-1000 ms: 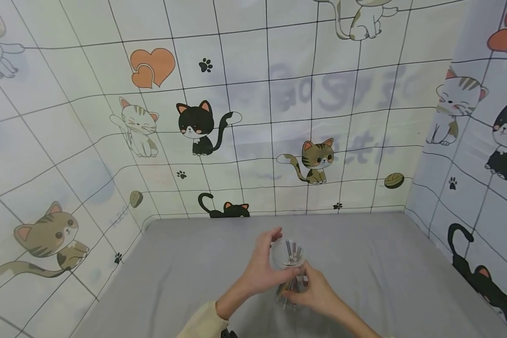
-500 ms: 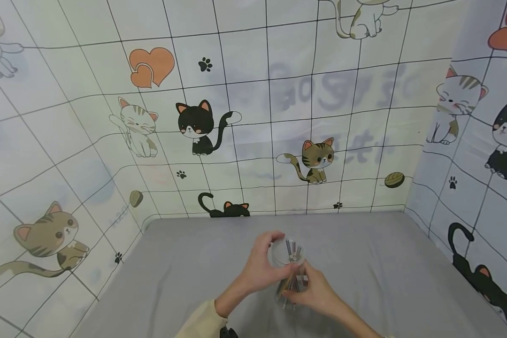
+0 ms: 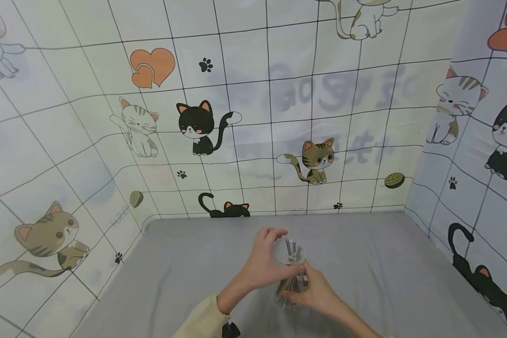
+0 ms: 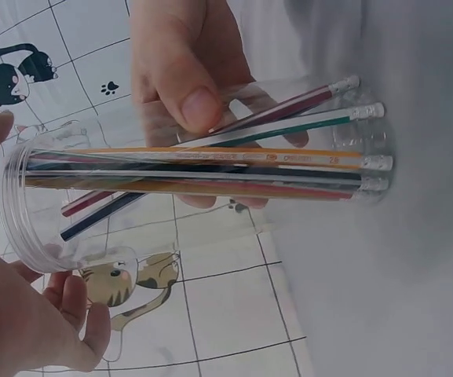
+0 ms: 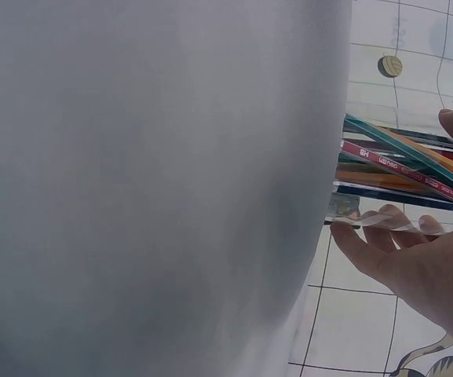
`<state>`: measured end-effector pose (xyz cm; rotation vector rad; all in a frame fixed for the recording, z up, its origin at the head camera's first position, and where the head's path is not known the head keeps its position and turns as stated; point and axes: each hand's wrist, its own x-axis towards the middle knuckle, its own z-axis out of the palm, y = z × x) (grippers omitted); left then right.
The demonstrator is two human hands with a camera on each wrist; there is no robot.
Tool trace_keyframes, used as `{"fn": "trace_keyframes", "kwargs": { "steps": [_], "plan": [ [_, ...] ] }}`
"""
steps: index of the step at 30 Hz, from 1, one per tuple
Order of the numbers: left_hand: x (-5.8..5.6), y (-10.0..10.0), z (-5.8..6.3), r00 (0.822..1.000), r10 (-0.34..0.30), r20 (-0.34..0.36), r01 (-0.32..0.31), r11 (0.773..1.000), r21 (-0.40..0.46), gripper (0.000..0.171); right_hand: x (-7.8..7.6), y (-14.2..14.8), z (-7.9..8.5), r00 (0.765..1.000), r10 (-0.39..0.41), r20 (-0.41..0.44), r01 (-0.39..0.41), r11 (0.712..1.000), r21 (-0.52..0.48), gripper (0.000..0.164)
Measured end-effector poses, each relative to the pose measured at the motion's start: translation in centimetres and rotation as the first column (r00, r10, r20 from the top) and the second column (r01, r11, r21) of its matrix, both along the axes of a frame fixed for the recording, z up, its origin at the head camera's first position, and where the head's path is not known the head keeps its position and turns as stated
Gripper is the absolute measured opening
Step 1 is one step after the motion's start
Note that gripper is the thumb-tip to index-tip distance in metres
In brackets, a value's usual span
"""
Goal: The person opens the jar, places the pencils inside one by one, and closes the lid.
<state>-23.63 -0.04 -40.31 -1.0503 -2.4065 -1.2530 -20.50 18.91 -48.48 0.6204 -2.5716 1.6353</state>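
A clear, tall plastic jar (image 3: 282, 252) stands upright over the grey cloth in the head view, with several pencils (image 4: 281, 159) inside. My left hand (image 3: 262, 264) grips its top end, fingers on the far side and thumb across the near rim. Lower down, my right hand (image 3: 318, 292) holds the body between thumb and fingers. In the left wrist view, the ridged top end (image 4: 23, 206) shows beside the left palm; whether it is a lid or bare thread I cannot tell. Yellow, green, red and dark pencils lean at different angles.
A grey cloth (image 3: 194, 263) covers the table surface. Behind it and at both sides hang white gridded curtains (image 3: 253, 117) printed with cats, hearts and paw marks. A black item (image 3: 230, 330) sits at the left wrist below the pale sleeve (image 3: 203, 319).
My left fingers and thumb have shifted slightly to the right around the jar's top. The right hand and the jar stay in place.
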Motion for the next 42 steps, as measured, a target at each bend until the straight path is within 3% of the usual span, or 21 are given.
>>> {"fn": "trace_keyframes", "kwargs": {
  "steps": [3,7,12,15,18,24,27,39,42],
  "plan": [
    [0.0,0.3,0.3,0.997,0.030,-0.076,-0.032,0.999,-0.026,0.064,0.0,0.0,0.0,1.000,0.012,0.009,-0.012,1.000,-0.014,0.067],
    [-0.1,0.2,0.8,0.993,-0.002,-0.119,-0.007,0.997,-0.071,0.058,0.1,0.1,0.1,0.999,0.033,0.005,-0.032,0.999,-0.038,0.074],
    [-0.3,-0.2,1.4,0.992,-0.093,-0.085,0.082,0.989,-0.125,0.061,0.2,0.2,0.2,0.999,0.042,-0.004,-0.042,0.998,-0.037,0.075],
    [-0.2,-0.3,1.6,0.994,-0.105,-0.036,0.099,0.985,-0.139,0.064,0.2,0.2,0.1,0.999,0.038,-0.004,-0.038,0.999,-0.027,0.074],
    [-0.1,-0.2,1.7,0.996,-0.086,-0.022,0.082,0.987,-0.135,0.066,0.1,0.3,0.0,1.000,0.031,0.005,-0.031,0.999,-0.024,0.075],
    [-0.3,0.3,1.5,0.989,-0.047,-0.139,0.028,0.989,-0.142,0.059,0.2,0.3,0.2,0.999,0.035,0.021,-0.034,0.999,-0.031,0.072],
    [-0.4,0.3,1.5,0.985,-0.045,-0.164,0.019,0.988,-0.156,0.054,0.3,0.3,0.4,0.999,0.042,0.019,-0.042,0.998,-0.038,0.067],
    [-0.8,-0.3,2.5,0.976,-0.199,-0.092,0.175,0.961,-0.215,0.057,0.1,0.3,0.1,0.999,0.048,0.008,-0.048,0.998,-0.049,0.060],
    [-0.7,-0.4,2.7,0.978,-0.203,-0.054,0.185,0.953,-0.240,0.062,0.1,0.3,0.0,0.999,0.041,-0.001,-0.041,0.999,-0.033,0.060]
  ]
}}
